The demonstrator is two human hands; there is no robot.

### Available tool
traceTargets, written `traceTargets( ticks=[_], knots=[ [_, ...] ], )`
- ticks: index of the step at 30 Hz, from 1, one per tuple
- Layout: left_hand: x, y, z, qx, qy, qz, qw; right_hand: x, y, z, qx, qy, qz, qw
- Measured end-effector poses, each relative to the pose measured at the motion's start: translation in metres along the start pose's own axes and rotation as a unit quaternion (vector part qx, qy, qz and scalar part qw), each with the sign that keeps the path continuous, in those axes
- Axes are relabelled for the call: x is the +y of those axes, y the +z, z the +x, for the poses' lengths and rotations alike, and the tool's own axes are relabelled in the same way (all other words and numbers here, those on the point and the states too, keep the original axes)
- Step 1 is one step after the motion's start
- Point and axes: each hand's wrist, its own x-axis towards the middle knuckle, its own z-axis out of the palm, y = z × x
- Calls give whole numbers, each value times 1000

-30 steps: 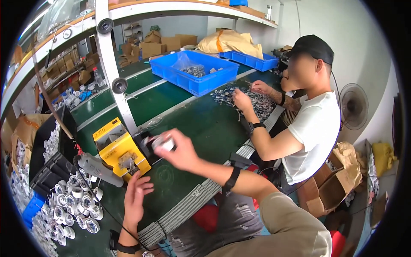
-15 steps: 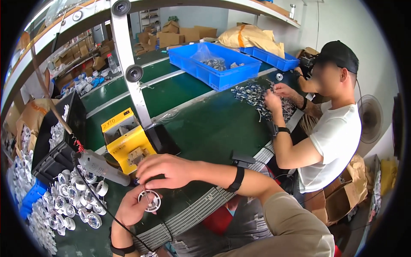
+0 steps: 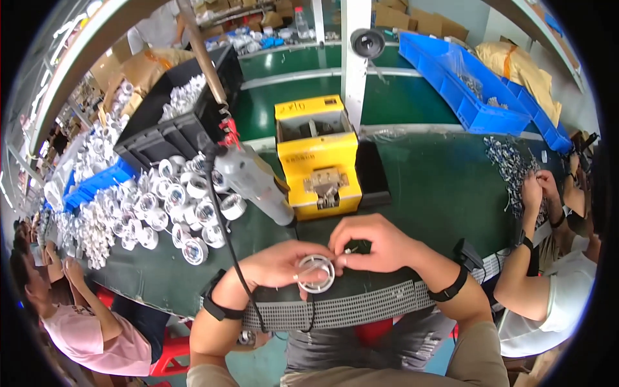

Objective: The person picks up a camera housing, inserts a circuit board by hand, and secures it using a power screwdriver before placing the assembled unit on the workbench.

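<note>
My left hand [image 3: 274, 266] is closed around a round white ring-shaped housing [image 3: 330, 276] with a clear or metallic middle, held just above the near edge of the bench. Close by on the right, my right hand [image 3: 380, 244] has its thumb and forefinger pinched together beside the ring. Something small and thin shows at those fingertips, too small to name. Just beyond my hands stands a yellow box-shaped machine [image 3: 320, 161] with a metal block on its front. A grey cylindrical power tool [image 3: 255, 184] with a black cord leans to its left.
Many similar white round housings [image 3: 193, 250] are heaped on the left, before a black crate [image 3: 174, 135] of white parts. Blue bins [image 3: 496, 116] stand far right. A co-worker's hands [image 3: 538, 187] work over small parts there; another person [image 3: 97, 322] sits at left. A white post [image 3: 354, 77] rises behind the machine.
My view has swung left, bringing the yellow machine to the middle. My right hand has moved from above the ring to its right side; my left hand keeps hold of it.
</note>
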Motion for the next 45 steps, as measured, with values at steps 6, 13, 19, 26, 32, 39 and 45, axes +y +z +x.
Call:
traceTargets(
  ticks=[6,13,19,26,32,39,45],
  knots=[
    [-5,-6,6,34,25,-52,998,-9,0,1,13,101,-16,995],
    [-2,2,6,85,6,-41,995,0,10,-7,-15,108,14,994],
    [-5,-2,2,87,73,-80,990,-1,12,-9,69,169,252,950],
    [-13,1,11,118,145,-126,974,-1,17,-7,97,100,131,982],
    [-21,0,14,136,116,-197,964,-4,29,-6,130,120,-18,984],
    [-16,4,19,160,105,-224,956,-9,38,-1,192,149,-57,968],
    [-17,14,26,198,139,-216,946,-13,34,1,233,129,-116,957]
  ],
)
